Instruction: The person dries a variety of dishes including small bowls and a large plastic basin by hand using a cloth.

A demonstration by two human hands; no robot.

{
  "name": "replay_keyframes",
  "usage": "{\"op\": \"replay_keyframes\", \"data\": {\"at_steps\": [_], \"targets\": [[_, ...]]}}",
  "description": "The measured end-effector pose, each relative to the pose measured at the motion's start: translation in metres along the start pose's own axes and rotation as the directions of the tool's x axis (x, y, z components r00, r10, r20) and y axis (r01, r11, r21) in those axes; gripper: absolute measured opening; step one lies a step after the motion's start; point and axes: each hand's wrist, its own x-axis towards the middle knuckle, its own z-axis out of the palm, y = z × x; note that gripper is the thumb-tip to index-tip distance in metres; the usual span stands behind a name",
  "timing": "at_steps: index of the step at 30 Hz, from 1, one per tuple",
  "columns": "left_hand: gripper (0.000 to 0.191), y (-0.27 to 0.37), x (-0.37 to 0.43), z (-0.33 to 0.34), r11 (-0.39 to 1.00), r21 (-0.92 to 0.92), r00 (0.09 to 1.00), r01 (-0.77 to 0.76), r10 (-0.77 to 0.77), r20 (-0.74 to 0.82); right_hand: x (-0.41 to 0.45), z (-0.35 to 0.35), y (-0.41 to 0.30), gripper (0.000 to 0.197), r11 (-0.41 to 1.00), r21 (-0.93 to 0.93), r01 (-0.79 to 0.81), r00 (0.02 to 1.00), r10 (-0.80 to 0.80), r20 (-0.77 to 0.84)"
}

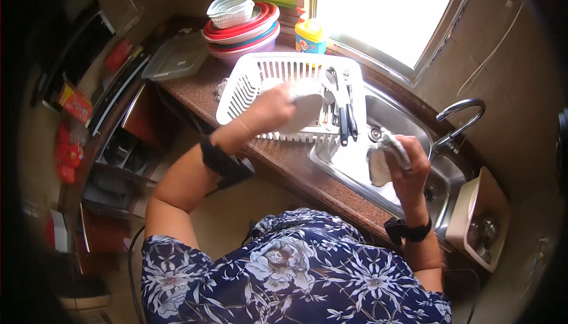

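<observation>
My left hand grips a white dish, probably a plate, tilted over the white plastic dish rack. Its fingers are partly lost in glare. A crumpled pale cloth is bunched in my right hand, raised above the steel sink. At the rack's right side, a compartment holds spoons and other cutlery. Two black-handled utensils lean there with their handles towards me. Whatever lies under the dish in the rack is mostly hidden or washed out by light.
The double sink has a curved chrome tap behind it. On the right stands a beige bin with glassware inside. Stacked basins, a white basket, a yellow-lidded container and a clear plastic tray occupy the back.
</observation>
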Motion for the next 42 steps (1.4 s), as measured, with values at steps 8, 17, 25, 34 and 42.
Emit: {"op": "replay_keyframes", "data": {"at_steps": [8, 17, 25, 34, 42], "targets": [[0.055, -0.147, 0.068, -0.024, 0.76, 0.649, 0.978, -0.035, -0.108, 0.179, -0.01, 0.016, 0.007, 0.026, 0.977, -0.066, -0.202, 0.978, 0.205, 0.045], [0.068, -0.173, 0.098, 0.02, 0.668, 0.683, 0.823, -0.297, -0.183, 0.537, -0.036, -0.01, -0.001, 0.026, 0.827, -0.207, -0.523, 0.852, 0.506, -0.13], [0.084, -0.183, 0.117, 0.03, 0.727, 0.455, 0.669, -0.514, 0.007, 0.744, -0.07, -0.036, 0.023, 0.026, 0.775, -0.256, -0.577, 0.815, 0.532, -0.228], [0.1, -0.186, 0.115, 0.032, 0.658, 0.637, 0.671, -0.402, -0.262, 0.694, -0.092, -0.109, 0.031, 0.027, 0.647, -0.262, -0.716, 0.697, 0.639, -0.325], [0.074, -0.178, 0.109, 0.034, 0.689, 0.661, 0.663, -0.299, -0.349, 0.663, -0.107, -0.322, 0.119, 0.02, 0.566, -0.497, -0.658, 0.747, 0.412, -0.521]]}}
